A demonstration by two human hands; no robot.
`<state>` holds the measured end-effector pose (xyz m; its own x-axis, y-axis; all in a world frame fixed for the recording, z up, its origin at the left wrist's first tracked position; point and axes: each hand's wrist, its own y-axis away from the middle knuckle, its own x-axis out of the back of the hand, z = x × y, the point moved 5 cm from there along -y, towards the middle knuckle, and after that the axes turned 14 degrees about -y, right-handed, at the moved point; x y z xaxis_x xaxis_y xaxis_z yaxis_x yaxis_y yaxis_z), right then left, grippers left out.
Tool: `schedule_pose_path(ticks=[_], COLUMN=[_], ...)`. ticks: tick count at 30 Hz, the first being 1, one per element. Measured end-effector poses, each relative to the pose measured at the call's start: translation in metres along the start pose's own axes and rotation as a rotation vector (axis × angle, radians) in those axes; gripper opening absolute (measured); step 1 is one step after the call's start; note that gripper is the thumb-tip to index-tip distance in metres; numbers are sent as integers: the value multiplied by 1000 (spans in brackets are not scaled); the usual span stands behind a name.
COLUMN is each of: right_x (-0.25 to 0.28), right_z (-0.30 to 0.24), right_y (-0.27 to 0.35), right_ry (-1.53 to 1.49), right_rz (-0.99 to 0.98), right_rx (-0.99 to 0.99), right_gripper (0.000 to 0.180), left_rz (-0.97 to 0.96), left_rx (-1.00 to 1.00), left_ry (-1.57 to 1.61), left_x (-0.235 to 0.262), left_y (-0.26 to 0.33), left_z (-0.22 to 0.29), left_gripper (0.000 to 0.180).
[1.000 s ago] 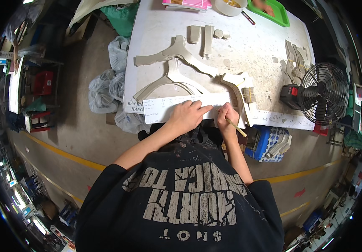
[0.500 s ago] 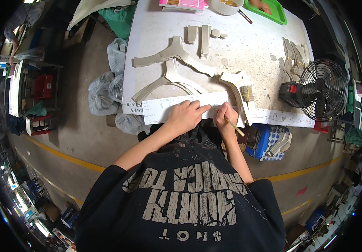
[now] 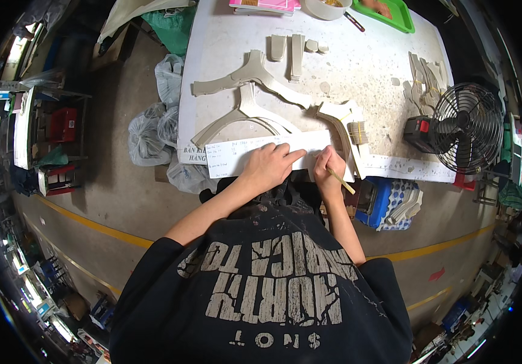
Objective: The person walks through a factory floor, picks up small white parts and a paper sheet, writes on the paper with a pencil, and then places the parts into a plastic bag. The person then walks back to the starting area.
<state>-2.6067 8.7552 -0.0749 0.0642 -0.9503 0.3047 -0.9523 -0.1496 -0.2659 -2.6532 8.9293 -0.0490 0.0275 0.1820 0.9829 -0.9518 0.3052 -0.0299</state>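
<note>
Just above frame centre, a white sheet (image 3: 230,160) is lying along the near edge of the table (image 3: 370,60), partly under both hands. Left hand (image 3: 269,165) is resting on it palm down, fingers loosely spread, index reaching right; probably pinning the paper against sliding. Right hand (image 3: 329,162) is pinching a yellowish pencil-like tool (image 3: 341,181) at the sheet's right end, likely for fine control. Its tail is slanting toward lower right; tip's hidden, can't tell if it's touching. Y-shaped pieces (image 3: 252,73) are lying beyond the sheet, likely leaving the near edge for paper. Right of the right hand, a small bundle (image 3: 358,134) is wearing a yellow band, presumably keeping it together. Frame right, a fan (image 3: 464,128) is standing by the table's edge, presumably for cooling.
</note>
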Motion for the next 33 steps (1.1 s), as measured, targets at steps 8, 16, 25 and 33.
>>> schedule_pose_path(ticks=[8, 16, 25, 33], right_x=[0, 1, 12, 9], right_z=[2, -1, -1, 4], right_y=[1, -1, -1, 1], right_ry=[39, 20, -30, -38], right_rz=[-7, 6, 36, -5], right_rx=[3, -18, -72, -18], right_gripper=[43, 45, 46, 45], left_rz=[5, 0, 2, 1], left_rx=[2, 0, -4, -2], left_ry=[-5, -6, -26, -20], left_x=[-1, 0, -1, -1], left_y=[0, 0, 1, 0], left_z=[0, 0, 0, 0], left_gripper=[45, 46, 48, 48])
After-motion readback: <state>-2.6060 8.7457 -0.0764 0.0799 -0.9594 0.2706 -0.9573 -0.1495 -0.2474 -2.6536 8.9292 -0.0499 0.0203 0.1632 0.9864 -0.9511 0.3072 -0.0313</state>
